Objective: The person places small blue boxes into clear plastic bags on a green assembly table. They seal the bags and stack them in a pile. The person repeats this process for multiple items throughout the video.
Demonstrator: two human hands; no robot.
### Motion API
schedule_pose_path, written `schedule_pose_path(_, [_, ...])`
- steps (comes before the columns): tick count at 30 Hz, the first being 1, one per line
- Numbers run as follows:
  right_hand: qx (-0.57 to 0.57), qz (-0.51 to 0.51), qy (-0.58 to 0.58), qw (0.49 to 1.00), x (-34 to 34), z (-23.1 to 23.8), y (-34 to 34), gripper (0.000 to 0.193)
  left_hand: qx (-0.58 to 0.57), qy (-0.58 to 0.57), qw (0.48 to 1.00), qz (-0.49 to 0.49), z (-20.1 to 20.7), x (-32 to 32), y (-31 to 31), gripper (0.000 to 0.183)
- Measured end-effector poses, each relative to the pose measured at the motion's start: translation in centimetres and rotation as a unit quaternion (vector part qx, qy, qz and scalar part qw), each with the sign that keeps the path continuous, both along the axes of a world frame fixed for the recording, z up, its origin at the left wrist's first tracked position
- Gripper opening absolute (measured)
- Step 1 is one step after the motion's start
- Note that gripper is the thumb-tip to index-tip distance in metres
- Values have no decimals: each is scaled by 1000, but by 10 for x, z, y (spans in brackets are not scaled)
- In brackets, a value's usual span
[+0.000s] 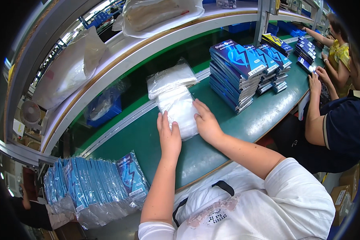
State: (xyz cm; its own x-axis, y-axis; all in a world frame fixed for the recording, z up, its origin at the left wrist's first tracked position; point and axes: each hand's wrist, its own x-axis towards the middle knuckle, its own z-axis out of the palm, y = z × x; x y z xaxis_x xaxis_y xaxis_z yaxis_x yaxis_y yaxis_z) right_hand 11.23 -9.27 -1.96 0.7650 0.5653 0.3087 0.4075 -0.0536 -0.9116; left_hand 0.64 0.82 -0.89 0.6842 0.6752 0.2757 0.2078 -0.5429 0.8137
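A stack of clear plastic bags (181,110) lies on the green worktable in front of me. My left hand (169,134) rests against its near left side with the fingers stretched out. Along the right edge lies my right hand (207,122), its fingers also extended and touching the bags. Neither hand is closed round anything. Just beyond, a second pile of clear bags (172,79) overlaps the far end of the first.
Stacked blue boxes (230,86) stand to the right. Bagged blue boxes (96,180) are lined up at the lower left. A white shelf (148,44) runs above the table's far side, with a blue bin (104,110) beneath. Co-workers sit at right, one in dark blue (340,124).
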Motion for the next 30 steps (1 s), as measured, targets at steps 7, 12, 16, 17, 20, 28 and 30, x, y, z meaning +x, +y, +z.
schedule_pose_path(7, [4,64,-246,967,-3,91,-71,42,294,118,948,-35,28,-34,-13,34])
schedule_pose_path(12, [12,-203,-503,840,55,170,-89,50,329,129,933,-74,44,-34,-9,23])
schedule_pose_path(16, [-202,-295,-354,864,98,158,-67,68,339,103,930,-93,44,-27,-5,21])
schedule_pose_path(17, [-245,-259,-312,881,103,158,-68,70,325,97,936,-92,42,-26,-4,21])
schedule_pose_path(20, [-279,-190,-263,904,105,159,-67,71,289,82,950,-86,36,-25,-4,24])
schedule_pose_path(28, [121,-95,-331,931,53,159,-83,69,402,78,905,-114,61,-19,-2,26])
schedule_pose_path(30, [206,79,-14,975,29,153,-86,71,375,116,913,-116,50,-20,1,25])
